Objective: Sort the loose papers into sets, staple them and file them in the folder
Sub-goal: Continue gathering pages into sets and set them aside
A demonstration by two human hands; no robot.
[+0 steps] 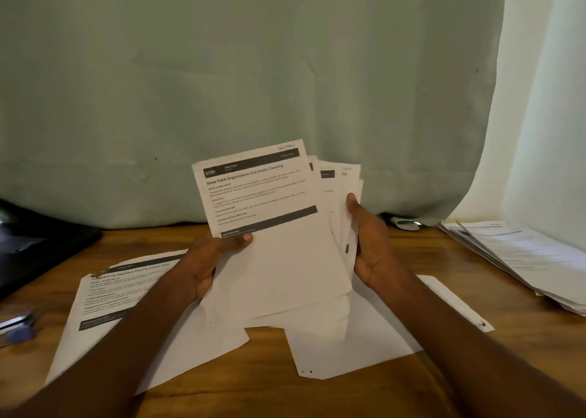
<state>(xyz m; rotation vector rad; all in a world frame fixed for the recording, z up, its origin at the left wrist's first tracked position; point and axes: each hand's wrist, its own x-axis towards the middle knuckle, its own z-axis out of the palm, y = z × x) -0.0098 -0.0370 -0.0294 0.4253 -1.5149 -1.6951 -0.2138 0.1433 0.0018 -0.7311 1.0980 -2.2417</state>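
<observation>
Fanned printed papers (pixel 279 227) held upright; top sheet black-banded, lower half blank.

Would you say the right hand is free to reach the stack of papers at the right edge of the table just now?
Probably not yet: the right hand grips the fanned papers, shared with the left hand. The bare table lies open toward the stack, so only its grip hinders it.

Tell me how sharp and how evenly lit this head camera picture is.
Head view: the front sheet held by the left hand and right hand has a readable title, small print soft; the stapler at the left edge is blurred; daylight whitens the right side, washing out the paper stack; wide-angle bending at the edges.
</observation>
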